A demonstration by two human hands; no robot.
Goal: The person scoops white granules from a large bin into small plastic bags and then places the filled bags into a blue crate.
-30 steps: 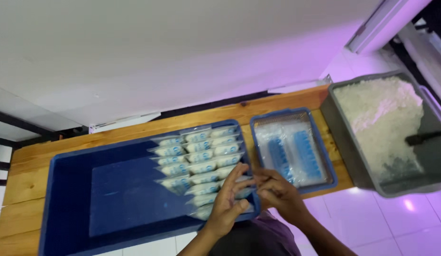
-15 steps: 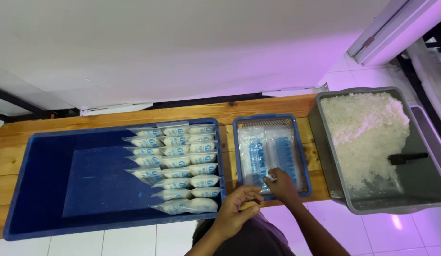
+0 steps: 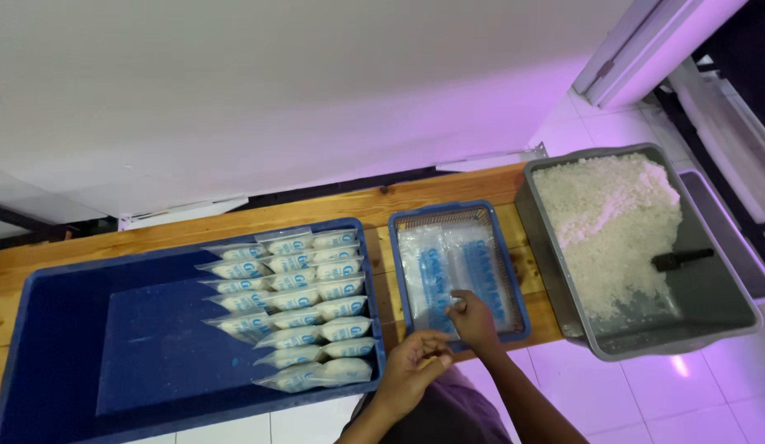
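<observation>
My right hand [image 3: 473, 319] rests at the near end of a small blue tray [image 3: 506, 247], its fingers pinching the edge of one of the clear empty plastic bags [image 3: 448, 263] stacked there. My left hand [image 3: 413, 360] hovers just in front of the tray's near rim, fingers curled, touching or close to the same bag edge; whether it grips it is unclear. To the left, a large blue bin [image 3: 86, 345] holds two rows of several filled white pouches [image 3: 296, 308].
A grey tub [image 3: 728, 304] of white grains [image 3: 612, 222] with a dark scoop [image 3: 682, 259] stands at the right. Everything sits on a wooden bench [image 3: 374, 205] against a white wall. White floor tiles lie below.
Both hands left the filled pouches in the large bin and moved right to the small tray of empty bags. The view shifted right as well.
</observation>
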